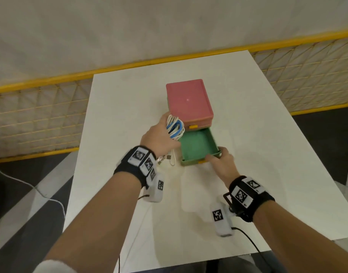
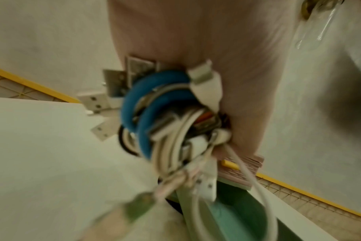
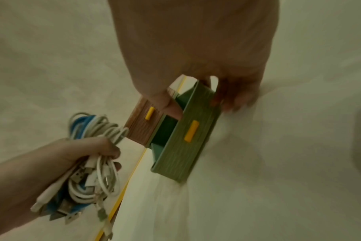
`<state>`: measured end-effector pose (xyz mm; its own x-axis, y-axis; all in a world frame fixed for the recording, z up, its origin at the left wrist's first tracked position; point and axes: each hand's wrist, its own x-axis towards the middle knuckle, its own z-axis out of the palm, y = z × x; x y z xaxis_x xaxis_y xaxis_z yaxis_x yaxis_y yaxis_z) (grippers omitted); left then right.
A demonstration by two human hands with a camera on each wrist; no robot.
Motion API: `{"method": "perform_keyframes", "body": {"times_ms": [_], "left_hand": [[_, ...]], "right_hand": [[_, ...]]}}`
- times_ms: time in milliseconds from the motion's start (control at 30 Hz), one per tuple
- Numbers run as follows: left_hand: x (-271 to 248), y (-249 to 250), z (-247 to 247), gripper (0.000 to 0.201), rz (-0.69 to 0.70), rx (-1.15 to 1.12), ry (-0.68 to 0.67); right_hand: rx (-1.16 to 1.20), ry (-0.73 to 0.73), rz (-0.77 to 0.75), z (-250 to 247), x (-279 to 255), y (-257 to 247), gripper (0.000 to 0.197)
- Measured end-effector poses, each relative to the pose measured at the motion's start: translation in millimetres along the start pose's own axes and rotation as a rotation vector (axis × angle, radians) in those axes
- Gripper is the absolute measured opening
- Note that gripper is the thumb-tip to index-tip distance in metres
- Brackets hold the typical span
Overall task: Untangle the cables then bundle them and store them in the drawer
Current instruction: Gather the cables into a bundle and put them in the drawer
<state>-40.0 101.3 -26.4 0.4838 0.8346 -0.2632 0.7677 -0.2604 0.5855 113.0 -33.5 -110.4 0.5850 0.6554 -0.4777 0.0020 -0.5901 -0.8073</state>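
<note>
- Gripping the cables (image 1: 175,127), the left hand (image 1: 159,138) has its fingers curled round a coiled bundle of white and blue loops, held in the air just left of the drawer (image 1: 198,146) and beside the pink box (image 1: 189,99).
- Several plugs (image 1: 166,159) and loose ends hang below the left hand, outside the coil; the left wrist view shows more connectors sticking out at angles.
- Risk: those dangling ends could catch on the drawer's near-left wall or drape over its rim as the bundle goes in, so the drawer would jam on closing.
- Risk: I can see no tie or wrap round the coil, so it may spring open once the fingers let go and spill over the walls.
- Risk: the bundle looks bulky against the shallow drawer; loops standing proud could foul the pink box above when the drawer is pushed back.
- The right hand (image 1: 220,161) pinches the drawer's front wall, thumb inside and fingers outside beside the yellow handle (image 3: 191,131); if it lets go early, the light unit could slide on the table (image 1: 267,154).
- The green drawer is pulled well out and nothing shows in it.
- The pink box above, with its own yellow handle, is pushed in; its contents are hidden.
</note>
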Motion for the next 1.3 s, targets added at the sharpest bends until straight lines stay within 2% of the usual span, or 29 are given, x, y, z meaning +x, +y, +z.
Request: {"method": "perform_keyframes", "body": {"times_ms": [67,133,233,300,433,567,633,667,733,800,867,967,1033,1133,1200,1300], "left_hand": [[-12.7,1.1,7.3,0.056,0.008,-0.139,0.113],[-20.7,11.4,13.5,0.046,0.034,-0.173,0.091],[-17.0,38.5,24.9,0.042,0.097,-0.005,-0.027],[-9.8,54.3,40.2,0.037,0.109,0.196,-0.082],[9.2,67.1,75.3,0.024,-0.059,0.469,-0.163],[29.7,67.2,98.4,0.017,-0.144,0.465,-0.058],[35.2,66.7,105.6,0.018,-0.167,0.444,-0.020],[38.3,66.8,106.6,0.017,-0.181,0.448,-0.042],[41.9,65.4,103.6,0.021,-0.171,0.479,-0.164],[39.3,65.1,95.1,0.041,-0.124,0.535,-0.264],[34.3,62.5,95.7,0.045,-0.057,0.763,-0.206],[22.5,64.5,107.7,0.032,0.003,1.045,-0.141],[24.5,61.9,115.3,0.029,0.008,1.095,-0.165],[29.0,61.9,117.1,0.029,-0.025,1.046,-0.120],[30.0,64.0,113.0,0.034,-0.076,0.985,-0.156],[29.0,53.4,100.6,0.055,0.020,0.944,-0.106]], "right_hand": [[-0.178,0.082,-0.101,-7.7,7.4,-7.0,0.070],[-0.264,0.087,-0.263,-12.1,18.6,-16.5,0.058],[-0.335,-0.055,-0.351,-18.1,24.3,-21.9,0.062],[-0.343,-0.082,-0.400,-22.3,18.5,-17.9,0.070],[-0.305,-0.087,-0.544,-27.9,7.8,-14.1,0.090],[-0.604,-0.130,-0.730,-30.0,6.7,-10.6,0.093],[-0.699,-0.158,-0.724,-30.4,11.7,-8.0,0.092],[-0.709,-0.167,-0.703,-30.8,13.7,-9.4,0.090],[-0.737,-0.190,-0.674,-30.4,16.7,-13.0,0.082],[-0.799,-0.234,-0.674,-29.1,19.6,-15.5,0.075],[-0.818,-0.247,-0.689,-26.6,22.0,-16.9,0.066],[-0.813,-0.221,-0.690,-26.3,20.8,-19.7,0.050],[-0.741,-0.205,-0.686,-27.1,15.4,-18.6,0.055],[-0.780,-0.216,-0.721,-27.9,11.4,-17.6,0.081],[-0.897,-0.236,-0.679,-26.0,17.3,-22.8,0.082],[-1.031,-0.288,-0.612,-17.5,29.7,-31.6,0.079]]}}
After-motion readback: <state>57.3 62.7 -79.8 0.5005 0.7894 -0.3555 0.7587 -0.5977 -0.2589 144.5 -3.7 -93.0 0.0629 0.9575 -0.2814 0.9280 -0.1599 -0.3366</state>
